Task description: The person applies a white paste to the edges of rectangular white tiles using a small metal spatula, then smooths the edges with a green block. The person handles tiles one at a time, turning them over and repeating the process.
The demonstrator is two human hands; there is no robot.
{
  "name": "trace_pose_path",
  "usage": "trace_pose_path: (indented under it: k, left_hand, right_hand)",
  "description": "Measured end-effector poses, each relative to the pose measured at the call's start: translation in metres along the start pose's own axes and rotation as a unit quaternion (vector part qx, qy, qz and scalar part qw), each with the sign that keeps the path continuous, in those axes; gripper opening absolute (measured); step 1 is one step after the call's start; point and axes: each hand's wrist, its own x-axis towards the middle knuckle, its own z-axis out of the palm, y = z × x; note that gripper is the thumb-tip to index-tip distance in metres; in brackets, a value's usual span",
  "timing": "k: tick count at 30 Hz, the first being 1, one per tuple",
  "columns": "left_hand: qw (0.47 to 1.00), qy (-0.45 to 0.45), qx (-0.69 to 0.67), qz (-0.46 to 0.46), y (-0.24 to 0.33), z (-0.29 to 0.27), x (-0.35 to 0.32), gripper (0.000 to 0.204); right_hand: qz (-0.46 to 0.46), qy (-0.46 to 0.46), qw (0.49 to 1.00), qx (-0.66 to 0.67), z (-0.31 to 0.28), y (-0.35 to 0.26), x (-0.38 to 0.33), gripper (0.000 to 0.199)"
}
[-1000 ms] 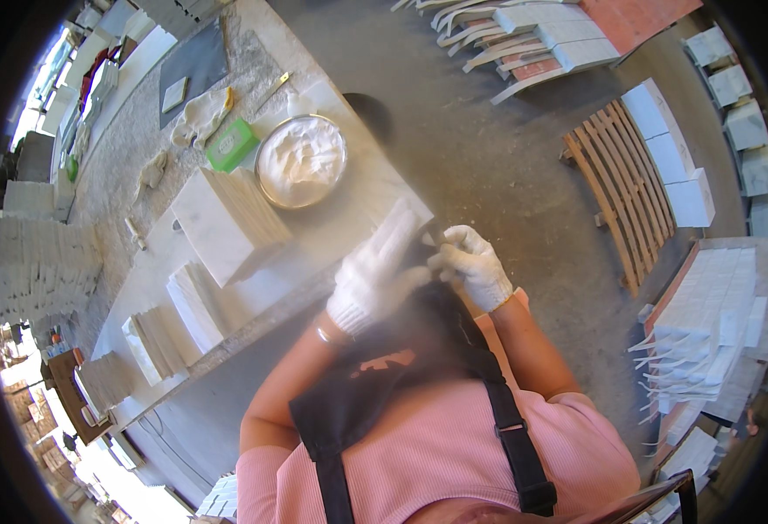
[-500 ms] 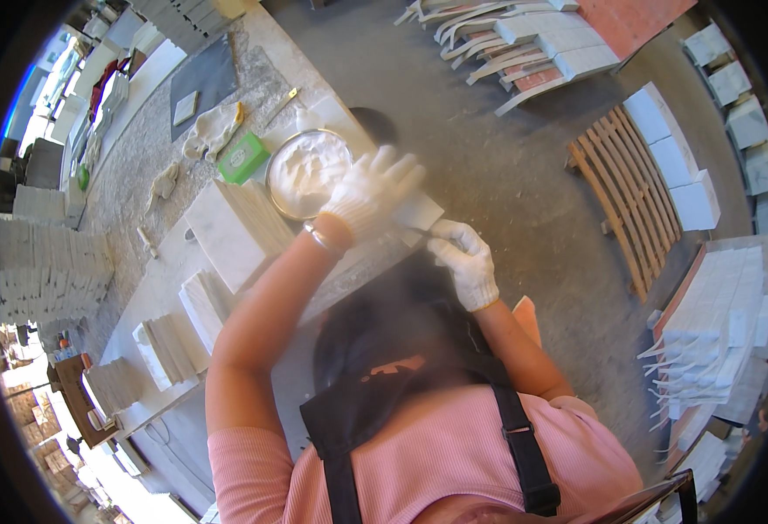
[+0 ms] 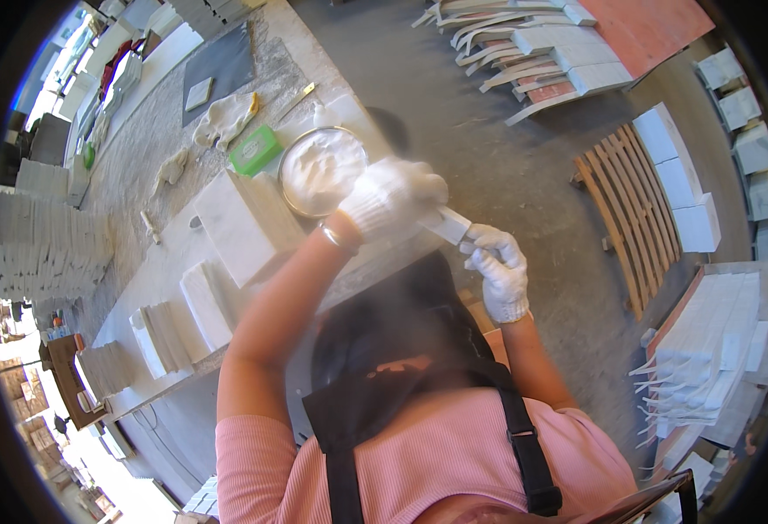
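My right hand [image 3: 499,266], in a white knitted glove, pinches the near end of a small flat white rectangular piece [image 3: 445,224] with a greyish edge. The gloved left hand [image 3: 393,196] lies over the far end of that piece, its fingers curled and smeared by motion, so its grip is unclear. Just beyond my left wrist stands a round metal-rimmed bowl [image 3: 288,196] filled with white paste [image 3: 325,166]. Beside the bowl are a green box [image 3: 256,150] and a thick stack of white slabs [image 3: 235,225].
On the dusty bench [image 3: 262,83] lie a crumpled glove [image 3: 224,122] and a dark sheet [image 3: 220,68]. Smaller slab stacks [image 3: 159,339] line its near side. On the floor to the right are a wooden pallet [image 3: 627,214] and strapped white blocks [image 3: 707,345].
My left fingers, spread half a second ago, have curled over the white piece. The right hand has shifted slightly right and nearer. The whole view has tilted a little.
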Motion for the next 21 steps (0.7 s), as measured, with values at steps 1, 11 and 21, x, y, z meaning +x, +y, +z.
trace_pose_path:
  k: [1, 11, 21]
  left_hand:
    - [0.999, 0.053, 0.011, 0.002, 0.01, 0.001, -0.003, 0.01]
    - [0.961, 0.213, 0.097, -0.149, 0.047, 0.011, -0.075, 0.022]
    - [0.953, 0.241, 0.089, -0.16, 0.026, 0.024, -0.09, 0.016]
  right_hand:
    - [-0.015, 0.006, 1.0, -0.023, -0.007, -0.006, 0.001, 0.014]
    - [-0.017, -0.008, 0.995, -0.094, -0.028, -0.046, 0.035, 0.014]
    - [-0.031, -0.289, 0.907, -0.306, 0.027, -0.077, 0.124, 0.023]
